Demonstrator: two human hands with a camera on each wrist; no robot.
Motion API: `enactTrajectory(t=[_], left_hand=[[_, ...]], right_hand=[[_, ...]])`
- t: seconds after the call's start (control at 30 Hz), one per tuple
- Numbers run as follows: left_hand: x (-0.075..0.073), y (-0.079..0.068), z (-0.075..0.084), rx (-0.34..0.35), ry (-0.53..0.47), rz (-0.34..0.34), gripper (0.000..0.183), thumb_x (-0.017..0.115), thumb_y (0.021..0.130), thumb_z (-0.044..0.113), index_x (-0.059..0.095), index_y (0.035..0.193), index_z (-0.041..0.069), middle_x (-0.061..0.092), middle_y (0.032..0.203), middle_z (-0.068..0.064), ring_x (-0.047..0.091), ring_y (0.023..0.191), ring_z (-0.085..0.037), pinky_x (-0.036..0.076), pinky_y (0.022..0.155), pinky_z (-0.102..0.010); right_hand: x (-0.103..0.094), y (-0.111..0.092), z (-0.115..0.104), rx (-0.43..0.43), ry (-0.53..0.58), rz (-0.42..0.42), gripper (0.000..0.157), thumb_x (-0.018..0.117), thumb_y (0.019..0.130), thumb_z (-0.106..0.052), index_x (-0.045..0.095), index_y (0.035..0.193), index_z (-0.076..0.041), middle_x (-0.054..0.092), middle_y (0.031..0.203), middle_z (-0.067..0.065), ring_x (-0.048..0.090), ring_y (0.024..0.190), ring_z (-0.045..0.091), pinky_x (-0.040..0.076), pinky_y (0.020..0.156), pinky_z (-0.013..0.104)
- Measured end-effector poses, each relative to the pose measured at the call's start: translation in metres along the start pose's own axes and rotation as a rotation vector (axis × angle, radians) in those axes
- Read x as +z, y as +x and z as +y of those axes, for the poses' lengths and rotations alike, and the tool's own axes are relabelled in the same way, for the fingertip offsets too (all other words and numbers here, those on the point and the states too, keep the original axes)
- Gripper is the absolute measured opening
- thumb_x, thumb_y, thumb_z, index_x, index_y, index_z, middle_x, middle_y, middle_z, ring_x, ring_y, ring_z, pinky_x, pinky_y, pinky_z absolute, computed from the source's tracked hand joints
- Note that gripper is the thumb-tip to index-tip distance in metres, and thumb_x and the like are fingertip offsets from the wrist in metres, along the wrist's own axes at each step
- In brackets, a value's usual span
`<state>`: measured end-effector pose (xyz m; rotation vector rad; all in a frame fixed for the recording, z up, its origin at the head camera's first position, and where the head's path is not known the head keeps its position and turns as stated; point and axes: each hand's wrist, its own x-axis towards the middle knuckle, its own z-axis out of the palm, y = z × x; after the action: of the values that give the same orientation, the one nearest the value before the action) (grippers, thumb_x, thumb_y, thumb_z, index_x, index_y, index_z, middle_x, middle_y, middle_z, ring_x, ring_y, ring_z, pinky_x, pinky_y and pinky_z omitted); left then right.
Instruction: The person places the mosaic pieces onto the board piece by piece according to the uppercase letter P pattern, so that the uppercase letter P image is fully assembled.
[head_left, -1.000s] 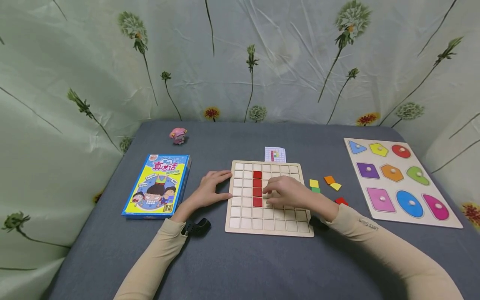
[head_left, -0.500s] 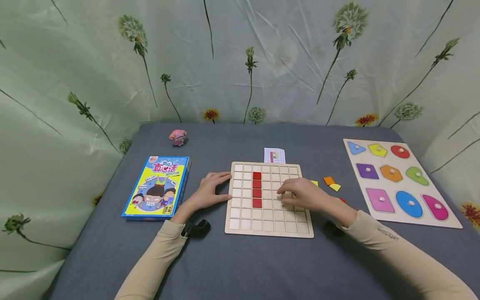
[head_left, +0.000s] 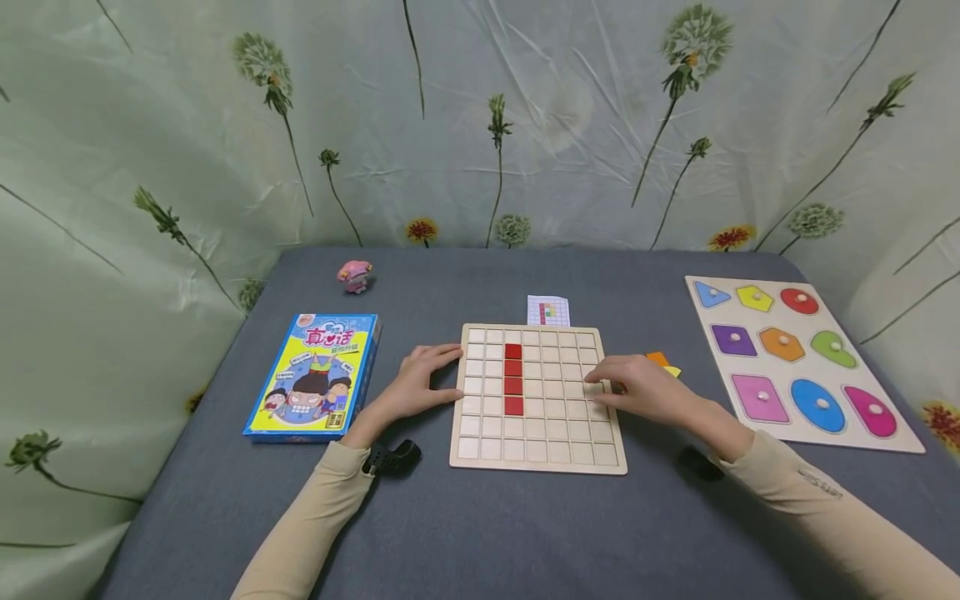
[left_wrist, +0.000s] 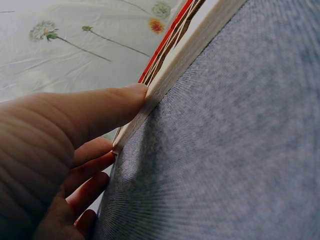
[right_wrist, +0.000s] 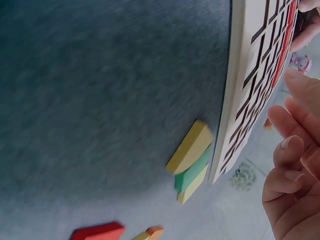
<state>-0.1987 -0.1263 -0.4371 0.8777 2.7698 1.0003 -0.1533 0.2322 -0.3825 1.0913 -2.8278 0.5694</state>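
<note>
A wooden grid board (head_left: 536, 429) lies flat on the grey cloth, with a column of several red square tiles (head_left: 513, 385) set in it. My left hand (head_left: 412, 387) touches the board's left edge with the thumb and fingertips, and the thumb (left_wrist: 110, 107) rests against that edge in the left wrist view. Over the board's right side hovers my right hand (head_left: 645, 387), fingers loosely bent and nothing seen between them. In the right wrist view a yellow piece (right_wrist: 191, 147), a green piece (right_wrist: 192, 169) and a pale yellow piece (right_wrist: 193, 186) lie together beside the board.
A small pattern card (head_left: 548, 311) sits behind the board. At right stands a knobbed shape puzzle (head_left: 757, 387); at left, a blue and yellow game box (head_left: 311, 379) and a pink figurine (head_left: 355, 276). A red piece (right_wrist: 97, 231) and an orange piece (right_wrist: 156, 231) lie farther right.
My right hand has moved from beside the red tiles rightward to the board's right edge, now covering some loose pieces. The left hand and the red tiles have stayed put.
</note>
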Motion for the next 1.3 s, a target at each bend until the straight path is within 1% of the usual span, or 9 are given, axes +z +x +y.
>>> enactTrajectory(t=[0.13,0.23,0.53,0.67,0.77,0.9,1.07,1.27,1.3], left_hand=[[0.001,0.0,0.0,0.003,0.002,0.001,0.067,0.072,0.08,0.028,0.047,0.138,0.006,0.045,0.144,-0.012,0.039,0.125,-0.032,0.028,0.098,-0.054],[0.0,0.0,0.001,0.0,0.001,0.001,0.067,0.072,0.08,0.028,0.047,0.138,0.006,0.045,0.145,-0.012,0.039,0.125,-0.032,0.028,0.098,-0.054],[-0.001,0.002,0.004,-0.003,0.003,-0.006,0.067,0.071,0.08,0.029,0.046,0.139,0.007,0.044,0.145,-0.011,0.038,0.126,-0.031,0.028,0.098,-0.053],[-0.001,0.001,0.004,-0.013,-0.009,-0.01,0.067,0.071,0.08,0.029,0.046,0.139,0.007,0.044,0.145,-0.011,0.038,0.126,-0.031,0.028,0.099,-0.053],[-0.002,0.0,0.004,-0.019,-0.012,-0.011,0.067,0.071,0.081,0.028,0.046,0.139,0.007,0.044,0.146,-0.011,0.038,0.126,-0.031,0.028,0.099,-0.053],[-0.002,0.0,0.003,-0.018,-0.01,-0.006,0.067,0.071,0.081,0.028,0.045,0.139,0.007,0.044,0.146,-0.012,0.038,0.126,-0.031,0.028,0.099,-0.053],[-0.004,-0.002,0.003,-0.019,-0.008,0.004,0.067,0.072,0.08,0.028,0.046,0.138,0.007,0.045,0.145,-0.012,0.038,0.125,-0.031,0.027,0.098,-0.053],[-0.003,-0.001,0.003,-0.01,-0.004,-0.003,0.067,0.071,0.081,0.029,0.046,0.138,0.007,0.045,0.145,-0.012,0.039,0.124,-0.031,0.028,0.098,-0.053],[-0.003,0.0,0.003,-0.01,-0.003,-0.004,0.067,0.071,0.081,0.029,0.046,0.138,0.007,0.045,0.145,-0.012,0.039,0.124,-0.031,0.028,0.098,-0.053]], right_hand=[[-0.003,-0.007,0.004,0.025,-0.033,0.01,0.025,0.076,0.075,-0.015,0.072,0.099,-0.009,0.071,0.096,0.001,0.062,0.079,0.012,0.049,0.07,0.027],[-0.005,-0.011,0.006,0.061,-0.034,0.004,0.025,0.076,0.076,-0.017,0.072,0.099,-0.011,0.071,0.096,0.0,0.06,0.077,0.01,0.049,0.069,0.026],[-0.011,-0.025,0.014,0.119,-0.054,0.004,0.025,0.077,0.074,-0.015,0.072,0.099,-0.01,0.068,0.087,-0.001,0.038,0.057,-0.005,0.035,0.058,0.018],[-0.013,-0.031,0.017,0.148,-0.073,-0.001,0.025,0.077,0.074,-0.015,0.073,0.098,-0.012,0.07,0.09,-0.002,0.051,0.067,0.002,0.044,0.064,0.023],[-0.014,-0.037,0.02,0.148,-0.091,0.011,0.026,0.077,0.073,-0.013,0.073,0.099,-0.01,0.072,0.093,0.001,0.062,0.078,0.012,0.051,0.072,0.033],[-0.017,-0.045,0.024,0.144,-0.099,0.04,0.028,0.077,0.072,-0.01,0.073,0.099,-0.009,0.073,0.097,0.004,0.065,0.085,0.017,0.052,0.074,0.037],[-0.02,-0.052,0.027,0.147,-0.097,0.056,0.027,0.078,0.072,-0.011,0.072,0.098,-0.01,0.072,0.095,0.002,0.061,0.081,0.012,0.051,0.072,0.031],[-0.024,-0.061,0.03,0.171,-0.067,0.066,0.029,0.079,0.071,-0.01,0.072,0.099,-0.007,0.071,0.092,0.004,0.048,0.069,0.005,0.039,0.06,0.019],[-0.025,-0.062,0.03,0.179,-0.066,0.065,0.029,0.079,0.071,-0.01,0.072,0.099,-0.006,0.071,0.092,0.004,0.049,0.069,0.005,0.042,0.06,0.019]])
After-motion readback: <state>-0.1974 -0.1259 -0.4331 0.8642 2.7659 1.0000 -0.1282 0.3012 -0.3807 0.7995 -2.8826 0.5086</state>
